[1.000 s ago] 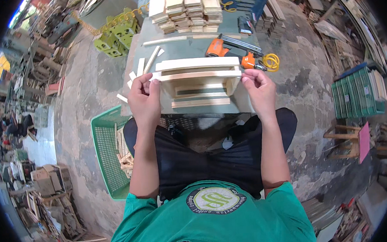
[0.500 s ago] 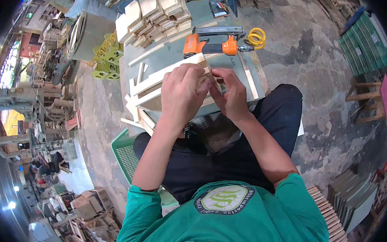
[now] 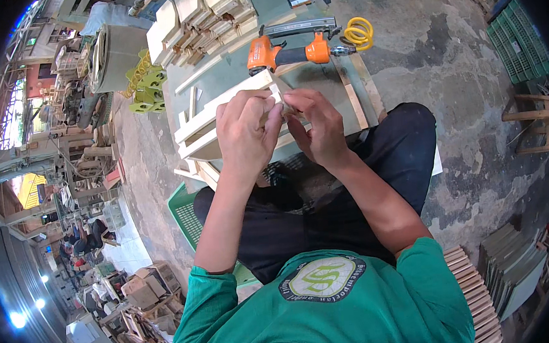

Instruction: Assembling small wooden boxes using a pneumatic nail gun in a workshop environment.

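Note:
A pale wooden frame of slats lies slanted over the near part of the work table, in front of me. My left hand is closed around its right part, the fingers bent over the top slat. At the frame's right end, my right hand has its fingers curled and pinched against the corner. The fingers hide what lies between the two hands. Just beyond the frame, an orange and black nail gun rests on the table, touched by neither hand.
Stacked wooden pieces stand at the table's far left. A coiled yellow air hose joins the nail gun on the right. Loose wood strips lie on the green tabletop. A green plastic crate sits by my left knee.
The whole view has shifted slightly, so the table and nail gun sit further up and left. Both hands stay at the frame's right end, their fingers slightly repositioned there.

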The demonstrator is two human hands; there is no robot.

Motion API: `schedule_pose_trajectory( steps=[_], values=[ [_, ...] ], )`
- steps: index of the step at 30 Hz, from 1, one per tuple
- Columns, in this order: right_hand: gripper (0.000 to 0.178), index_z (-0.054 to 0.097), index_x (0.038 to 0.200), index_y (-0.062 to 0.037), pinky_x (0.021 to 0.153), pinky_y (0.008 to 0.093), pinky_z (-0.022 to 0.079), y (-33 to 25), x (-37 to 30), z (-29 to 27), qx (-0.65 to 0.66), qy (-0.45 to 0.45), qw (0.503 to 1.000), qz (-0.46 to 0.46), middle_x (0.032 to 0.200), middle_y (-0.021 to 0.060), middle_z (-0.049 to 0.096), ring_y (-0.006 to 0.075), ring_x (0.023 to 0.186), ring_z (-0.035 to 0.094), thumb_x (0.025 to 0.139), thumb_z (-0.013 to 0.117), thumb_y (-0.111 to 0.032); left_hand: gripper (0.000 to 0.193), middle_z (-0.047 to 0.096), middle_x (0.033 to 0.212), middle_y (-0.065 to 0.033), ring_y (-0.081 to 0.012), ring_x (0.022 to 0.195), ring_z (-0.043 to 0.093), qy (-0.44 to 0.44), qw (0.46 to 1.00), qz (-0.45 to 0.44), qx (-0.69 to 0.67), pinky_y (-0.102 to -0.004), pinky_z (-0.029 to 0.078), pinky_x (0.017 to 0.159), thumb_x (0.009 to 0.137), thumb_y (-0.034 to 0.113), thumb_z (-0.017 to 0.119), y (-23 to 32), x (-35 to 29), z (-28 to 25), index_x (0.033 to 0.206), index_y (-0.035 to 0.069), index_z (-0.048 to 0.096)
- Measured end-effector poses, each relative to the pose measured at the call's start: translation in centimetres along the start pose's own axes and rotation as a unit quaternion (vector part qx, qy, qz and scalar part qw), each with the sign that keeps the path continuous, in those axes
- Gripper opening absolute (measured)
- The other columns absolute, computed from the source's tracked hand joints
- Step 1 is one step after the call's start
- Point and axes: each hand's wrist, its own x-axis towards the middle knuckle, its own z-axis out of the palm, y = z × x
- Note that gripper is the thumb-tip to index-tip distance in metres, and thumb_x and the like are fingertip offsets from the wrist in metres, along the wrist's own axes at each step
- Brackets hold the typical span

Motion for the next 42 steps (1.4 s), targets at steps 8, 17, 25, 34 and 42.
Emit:
schedule_pose_trajectory(
  steps=[8, 17, 25, 34, 42],
  values=[
    [0.045, 0.061, 0.121, -0.0094, 0.076, 0.042, 0.056, -0.09, -0.02, 0.09, 0.005, 0.004, 1.0, 0.004, 0.108, 0.0132, 0.066, 0.034, 0.092, 0.067, 0.079, 0.069, 0.005, 0.019, 0.069, 0.094, -0.0038, -0.0221, 0.085, 0.065, 0.003, 1.0, -0.008, 0.006, -0.0354, 0.041, 0.071, 0.075, 0.007, 0.079, 0.07, 0.0, 0.11, 0.084, 0.008, 0.062],
    [0.044, 0.061, 0.122, -0.007, 0.078, 0.0372, 0.059, 0.27, -0.15, 0.06, -0.009, -0.003, 1.0, -0.016, 0.114, 0.0165, 0.066, 0.0327, 0.094, 0.07, 0.081, 0.069, 0.008, 0.021, 0.069, 0.092, -0.0023, -0.0211, 0.084, 0.066, 0.012, 1.0, -0.01, 0.016, -0.0354, 0.042, 0.071, 0.073, 0.008, 0.08, 0.08, -0.02, 0.36, 0.081, 0.009, 0.061],
    [0.044, 0.06, 0.122, -0.0068, 0.078, 0.0381, 0.058, 0.08, -0.04, 0.02, -0.006, -0.004, 1.0, -0.021, 0.113, 0.0167, 0.066, 0.0324, 0.093, 0.069, 0.081, 0.07, 0.007, 0.023, 0.068, 0.091, -0.0005, -0.0201, 0.082, 0.065, 0.03, 0.999, -0.006, 0.03, -0.0354, 0.042, 0.071, 0.07, 0.008, 0.081, 0.24, 0.06, 0.44, 0.08, 0.01, 0.06],
    [0.044, 0.059, 0.123, -0.0076, 0.077, 0.0393, 0.058, -0.32, 0.16, 0.03, 0.001, -0.006, 1.0, -0.008, 0.113, 0.0146, 0.066, 0.0327, 0.093, 0.067, 0.082, 0.069, 0.004, 0.024, 0.067, 0.088, 0.0006, -0.0188, 0.08, 0.065, 0.043, 0.999, 0.001, 0.03, -0.0343, 0.042, 0.069, 0.072, 0.011, 0.082, 0.23, 0.08, 0.53, 0.082, 0.012, 0.06],
    [0.042, 0.06, 0.125, -0.0073, 0.078, 0.0397, 0.057, 0.22, -0.09, 0.05, -0.002, -0.02, 1.0, 0.005, 0.114, 0.0156, 0.066, 0.0344, 0.095, 0.068, 0.085, 0.069, 0.002, 0.018, 0.069, 0.09, 0.0004, -0.0189, 0.079, 0.065, 0.061, 0.998, 0.023, 0.018, -0.0345, 0.044, 0.071, 0.076, 0.009, 0.078, -0.17, 0.05, 0.36, 0.084, 0.012, 0.062]
  ],
)
